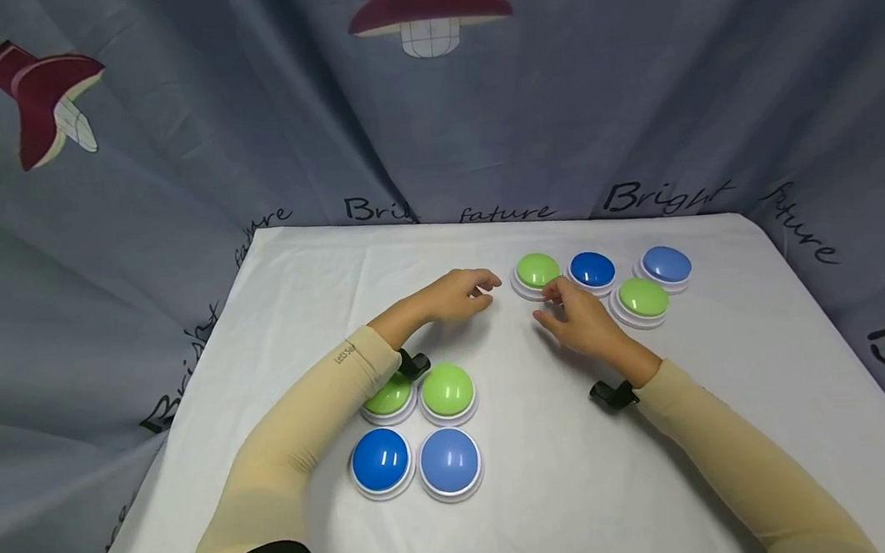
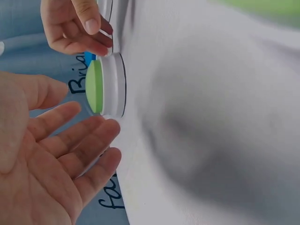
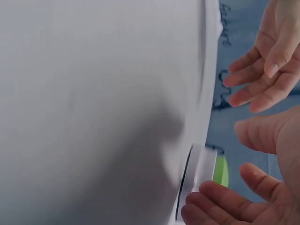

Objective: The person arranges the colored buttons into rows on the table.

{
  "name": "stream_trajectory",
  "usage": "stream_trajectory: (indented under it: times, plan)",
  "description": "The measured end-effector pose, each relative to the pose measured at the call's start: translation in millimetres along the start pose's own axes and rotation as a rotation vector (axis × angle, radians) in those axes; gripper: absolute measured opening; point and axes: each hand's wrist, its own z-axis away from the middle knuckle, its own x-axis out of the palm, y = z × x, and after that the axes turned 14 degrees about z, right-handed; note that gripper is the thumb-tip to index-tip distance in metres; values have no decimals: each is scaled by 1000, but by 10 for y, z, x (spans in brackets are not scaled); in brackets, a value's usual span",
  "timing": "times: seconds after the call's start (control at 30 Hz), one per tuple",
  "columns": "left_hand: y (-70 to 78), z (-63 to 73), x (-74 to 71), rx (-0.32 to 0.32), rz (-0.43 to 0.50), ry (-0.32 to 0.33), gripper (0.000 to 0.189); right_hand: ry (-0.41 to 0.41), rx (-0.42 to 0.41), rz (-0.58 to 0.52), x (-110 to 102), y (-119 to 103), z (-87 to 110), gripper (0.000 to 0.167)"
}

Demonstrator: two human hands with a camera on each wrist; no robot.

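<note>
My left hand hovers over the white cloth with loosely bent fingers and holds nothing. To its right is a green dome push button on a white round base. My right hand has its fingers spread and relaxed. In the head view its fingertips overlap the near edge of that green button. Beyond this hand sit a dark blue button, a light blue button and a second green button. In the left wrist view, the left fingers lie just beside the green button's base.
A second cluster stands nearer on the white-covered table: a green button, another green one partly behind the left sleeve, a dark blue button and a light blue one. A grey printed curtain hangs behind.
</note>
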Motion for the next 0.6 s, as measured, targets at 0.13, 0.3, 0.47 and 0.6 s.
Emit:
stream_trajectory:
  times: [0.13,0.3,0.47,0.6]
  plan:
    - [-36,-171,18,-5,18,35,41,0,52,22,-48,104,-36,43]
    - [-61,-338,47,-10,55,92,48,29,67,45,-96,227,-82,45]
    - [-77,-492,97,-8,82,133,58,56,51,-6,-122,297,-142,44]
    - [-98,-602,128,-3,70,138,64,37,58,9,-127,286,-212,51]
